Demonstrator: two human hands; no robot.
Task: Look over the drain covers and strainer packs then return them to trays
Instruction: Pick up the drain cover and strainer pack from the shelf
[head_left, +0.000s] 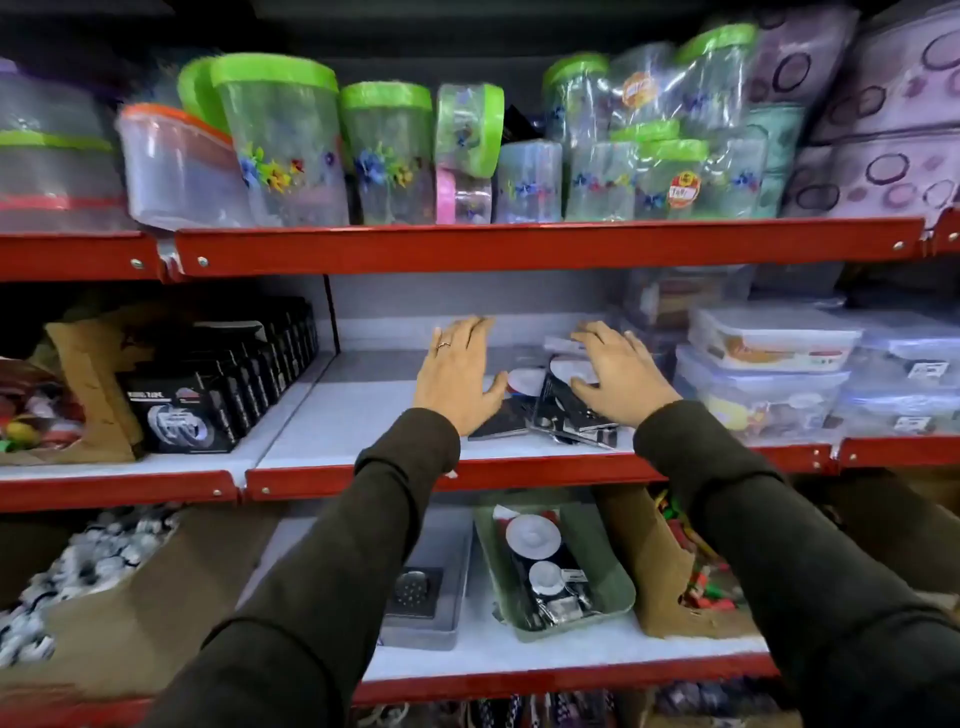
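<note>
Both my hands reach onto the middle shelf, fingers spread. My left hand (457, 371), a ring on one finger, rests flat beside and partly over a dark square drain cover (501, 422). My right hand (618, 376) lies on a loose pile of strainer packs (569, 402) with white discs on black cards. On the shelf below, a grey tray (441, 636) holds one metal drain cover (415, 592). To its right, a green tray (615, 587) holds a strainer pack (543, 566). Neither hand grips anything.
A row of black tape boxes (218, 384) stands left on the middle shelf. Clear lidded food boxes (769, 374) are stacked at the right. Green-lidded jars (384, 150) fill the top shelf. Cardboard boxes (660, 571) flank the trays below. Red shelf edges (519, 247) front each level.
</note>
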